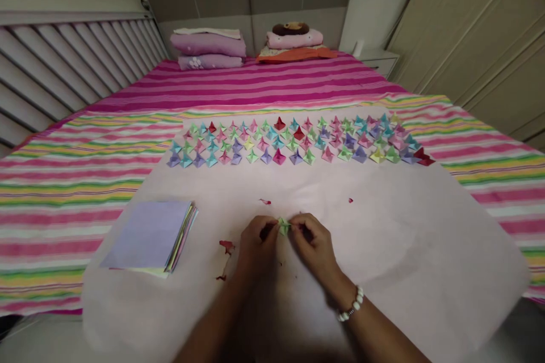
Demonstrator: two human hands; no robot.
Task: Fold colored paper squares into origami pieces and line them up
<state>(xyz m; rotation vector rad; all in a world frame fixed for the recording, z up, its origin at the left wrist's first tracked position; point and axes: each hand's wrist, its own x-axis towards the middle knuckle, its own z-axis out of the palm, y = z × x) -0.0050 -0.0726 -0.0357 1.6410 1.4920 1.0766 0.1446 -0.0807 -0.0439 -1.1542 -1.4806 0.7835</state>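
A small light green folded paper piece (284,226) is pinched between my two hands, just above the pale tabletop (383,232). My left hand (258,241) grips its left side with thumb and fingers. On its right side, my right hand (314,243) holds it by the fingertips; a white bead bracelet circles that wrist. To the left lies a stack of square coloured paper (149,235), lavender on top. Beyond my hands, several rows of folded paper boats (279,156) in many colours stand across the far part of the table.
Torn red scraps (227,246) lie left of my left hand, with another red bit (351,200) to the right. Behind the table is a bed with a striped cover (272,82), folded bedding (208,45) and a headboard (293,3).
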